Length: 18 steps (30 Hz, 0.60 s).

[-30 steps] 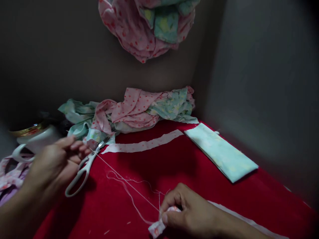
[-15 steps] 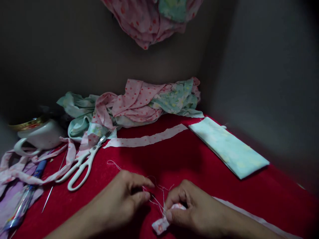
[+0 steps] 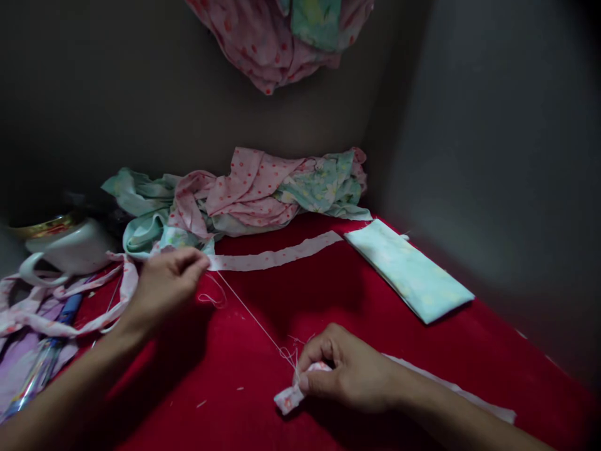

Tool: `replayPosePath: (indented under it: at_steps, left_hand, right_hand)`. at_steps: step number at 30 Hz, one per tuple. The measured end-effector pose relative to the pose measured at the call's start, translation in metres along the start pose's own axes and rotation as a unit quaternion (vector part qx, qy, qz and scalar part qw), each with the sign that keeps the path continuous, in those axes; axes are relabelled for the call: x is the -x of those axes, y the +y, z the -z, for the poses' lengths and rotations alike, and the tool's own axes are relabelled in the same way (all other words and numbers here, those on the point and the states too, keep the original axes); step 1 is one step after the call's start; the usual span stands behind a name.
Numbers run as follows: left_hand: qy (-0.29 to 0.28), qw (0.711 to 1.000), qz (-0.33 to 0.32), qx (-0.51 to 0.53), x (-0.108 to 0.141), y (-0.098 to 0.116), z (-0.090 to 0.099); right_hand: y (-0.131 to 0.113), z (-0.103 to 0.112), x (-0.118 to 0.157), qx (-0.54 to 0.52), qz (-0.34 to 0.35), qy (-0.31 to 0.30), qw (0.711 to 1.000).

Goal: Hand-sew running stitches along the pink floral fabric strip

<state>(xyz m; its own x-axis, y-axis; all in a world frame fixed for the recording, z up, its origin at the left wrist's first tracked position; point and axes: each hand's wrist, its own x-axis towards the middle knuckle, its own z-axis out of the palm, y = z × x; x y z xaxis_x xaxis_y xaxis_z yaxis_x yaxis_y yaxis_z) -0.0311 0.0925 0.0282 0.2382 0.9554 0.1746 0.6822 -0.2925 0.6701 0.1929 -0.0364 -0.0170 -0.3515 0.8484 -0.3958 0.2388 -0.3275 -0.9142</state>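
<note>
Pinched between the fingers of my right hand [image 3: 328, 369] is a small folded strip of white-and-pink patterned fabric [image 3: 288, 399]. A white thread [image 3: 251, 313] runs taut from it up and left to my left hand [image 3: 173, 275], whose thumb and forefinger are pressed together on its far end. Whether a needle is in those fingers I cannot tell. Near the fabric the thread makes loose loops. Another thin loop of thread hangs below my left hand. The white-handled scissors are almost wholly hidden behind my left hand and forearm.
A pale printed strip [image 3: 282, 255] lies across the red cloth [image 3: 263, 426]; a folded mint fabric [image 3: 413, 269] is at right. Pink and green fabrics [image 3: 253, 194] are heaped behind. At left stand a white cup [image 3: 70, 250] and a blue pen [image 3: 70, 309]. Dotted fabric [image 3: 272, 50] hangs above.
My left hand has moved up and left, away from my right hand, drawing the thread out straight. It now covers the scissors. My right hand still grips the fabric strip.
</note>
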Motion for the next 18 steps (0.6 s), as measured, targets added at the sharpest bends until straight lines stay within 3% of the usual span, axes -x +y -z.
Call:
replayPosePath:
  at_steps: [2,4,6,8,11,14,15,17,18]
  left_hand:
    - [0.085,0.996,0.025,-0.032,-0.013,-0.015,0.022]
    - [0.127,0.990,0.035,-0.048,-0.021,-0.027,0.039]
    - [0.128,0.990,0.037,-0.049,-0.023,-0.032,0.045]
    - [0.089,0.995,0.039,-0.033,-0.021,-0.028,0.038]
    - [-0.044,0.998,0.035,0.019,-0.004,-0.007,0.010]
    - [-0.206,0.976,0.024,0.063,0.025,0.018,-0.022]
    - [-0.329,0.938,0.024,0.107,0.034,0.024,-0.029]
    - [-0.441,0.882,0.042,0.158,0.047,0.030,-0.039]
    - [-0.469,0.864,0.056,0.173,0.051,0.030,-0.041]
  right_hand:
    - [-0.003,0.000,0.001,-0.002,-0.004,-0.002,1.000]
    - [-0.005,0.000,0.001,-0.003,-0.008,-0.003,1.000]
    - [-0.006,0.000,0.002,-0.002,-0.009,-0.004,1.000]
    - [-0.006,0.000,0.002,0.002,-0.012,-0.004,1.000]
    - [-0.004,0.000,0.002,0.005,-0.012,-0.005,1.000]
    - [-0.001,0.000,0.002,-0.008,-0.002,-0.010,1.000]
    - [-0.001,0.000,0.002,-0.015,0.000,-0.011,1.000]
    - [-0.001,0.000,0.002,-0.025,0.000,-0.011,1.000]
    - [-0.001,0.000,0.002,-0.026,-0.003,-0.012,1.000]
